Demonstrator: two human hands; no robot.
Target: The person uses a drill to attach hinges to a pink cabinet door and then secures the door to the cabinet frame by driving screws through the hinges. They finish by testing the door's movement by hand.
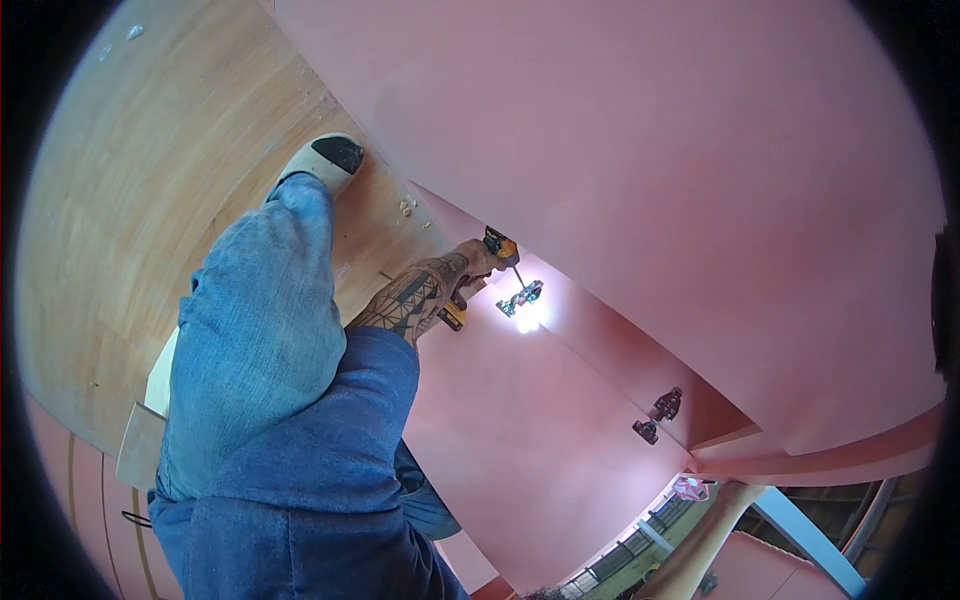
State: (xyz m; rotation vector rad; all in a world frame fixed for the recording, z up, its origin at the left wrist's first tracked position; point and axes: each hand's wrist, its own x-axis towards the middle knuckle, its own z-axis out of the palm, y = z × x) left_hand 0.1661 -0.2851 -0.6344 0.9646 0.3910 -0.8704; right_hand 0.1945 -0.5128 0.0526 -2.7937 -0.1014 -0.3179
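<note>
My left hand (478, 262), at the end of a tattooed forearm, is wrapped round a yellow-and-black power drill (501, 247). Its long bit meets a metal hinge (520, 299) on the pink panel (540, 420), where a bright light shines. A second metal hinge (658, 416) sits farther right on the same panel. At the lower right a bare forearm, seemingly mine, reaches up to the pink edge. Only part of my right hand (738, 492) shows there, and its fingers are hidden.
A large pink panel (680, 180) fills the upper right. My shoe (335, 158) rests on the wooden surface (150, 200), where small debris (407, 207) lies. A pale blue beam (808, 540) and a railing (610, 560) show at the lower right.
</note>
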